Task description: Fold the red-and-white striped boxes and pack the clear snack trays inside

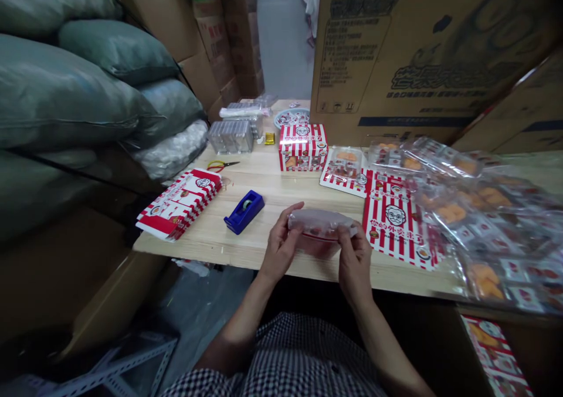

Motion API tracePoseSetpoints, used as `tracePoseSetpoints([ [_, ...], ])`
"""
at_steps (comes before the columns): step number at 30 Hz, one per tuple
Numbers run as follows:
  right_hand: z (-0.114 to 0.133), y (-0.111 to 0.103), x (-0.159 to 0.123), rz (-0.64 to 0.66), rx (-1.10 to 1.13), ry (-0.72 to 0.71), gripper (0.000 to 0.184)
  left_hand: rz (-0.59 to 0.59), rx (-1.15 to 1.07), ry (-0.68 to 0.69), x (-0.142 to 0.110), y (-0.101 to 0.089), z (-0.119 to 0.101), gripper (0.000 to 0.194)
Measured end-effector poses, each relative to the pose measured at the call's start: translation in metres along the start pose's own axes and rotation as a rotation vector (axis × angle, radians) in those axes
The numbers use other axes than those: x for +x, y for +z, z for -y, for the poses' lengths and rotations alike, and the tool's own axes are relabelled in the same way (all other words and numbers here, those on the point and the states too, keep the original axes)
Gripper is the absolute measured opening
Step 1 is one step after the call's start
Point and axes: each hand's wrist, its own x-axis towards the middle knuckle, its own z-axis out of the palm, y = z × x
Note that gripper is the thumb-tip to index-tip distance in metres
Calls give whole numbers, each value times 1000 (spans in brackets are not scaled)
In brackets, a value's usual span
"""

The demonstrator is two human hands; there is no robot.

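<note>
Between my two hands, just above the table's front edge, is a clear plastic packet (323,222) with a reddish lower part; its contents are hard to make out. My left hand (281,241) grips its left end, thumb in front. At the right end my right hand (355,256) pinches the plastic. To the left stands a blue tape dispenser (244,212). Flat red-and-white striped cartons (396,218) lie right of my hands, and an assembled striped box (303,147) stands beyond them.
Stacked folded cartons (180,202) and yellow-handled scissors (222,165) lie on the left. Clear plastic packs (484,209) pile up at the right. Behind are clear plastic cases (231,137), a bowl (291,117) and a large cardboard box (396,51). Stuffed sacks (74,86) rise at far left.
</note>
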Motion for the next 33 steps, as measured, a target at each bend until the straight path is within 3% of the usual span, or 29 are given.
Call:
tracePoseSetpoints([
  [4, 4, 5, -1, 13, -26, -19, 10, -185, -99, -37, 9, 14, -1, 25],
  [6, 4, 6, 1, -10, -23, -28, 8, -205, -147, -40, 12, 16, -1, 23],
  [12, -2, 7, 10, -30, 22, -32, 5, 80, -403, -142, 10, -5, -1, 35],
  [15, -4, 9, 13, -47, 38, -35, 5, 68, -519, -160, 10, -12, 3, 36],
  [23, 0, 8, 14, 9, 71, 21, 3, 50, -294, -194, 19, -7, 2, 25],
  [28, 3, -5, 19, 144, 355, 210, 31, 52, -229, -187, 25, -10, -1, 23],
  [33, 1, -14, 27, 177, 367, 297, 38, 47, -251, -196, 28, -7, -3, 21],
])
